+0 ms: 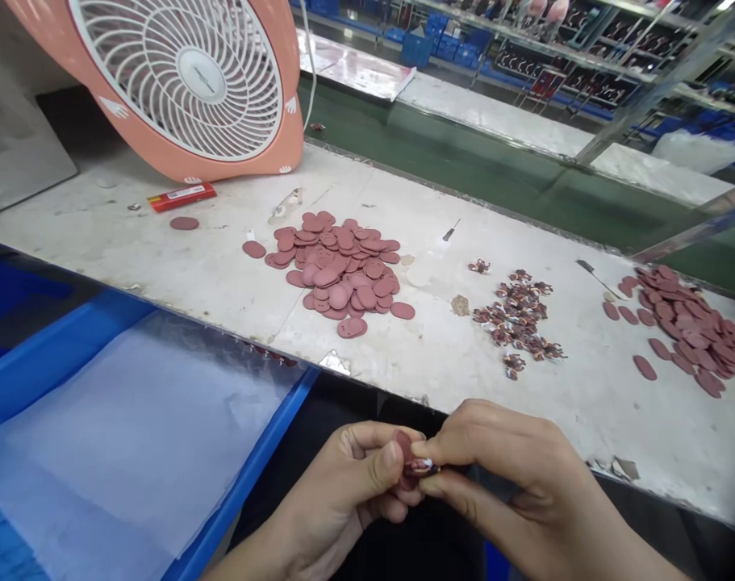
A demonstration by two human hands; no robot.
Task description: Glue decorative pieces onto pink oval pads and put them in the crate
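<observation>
My left hand pinches a reddish-brown oval piece just in front of the table's near edge. Meeting it from the right, my right hand grips a small brown and white figure between thumb and fingertips, against the oval piece. Beyond them on the white table lies a heap of oval pieces. A cluster of small brown figures lies to its right, and a second heap of ovals is at the far right.
An orange fan stands at the back left, with a red and yellow packet before it. Thin-tipped tools lie on the table. A blue crate with white sheeting is below left. A green conveyor belt runs behind.
</observation>
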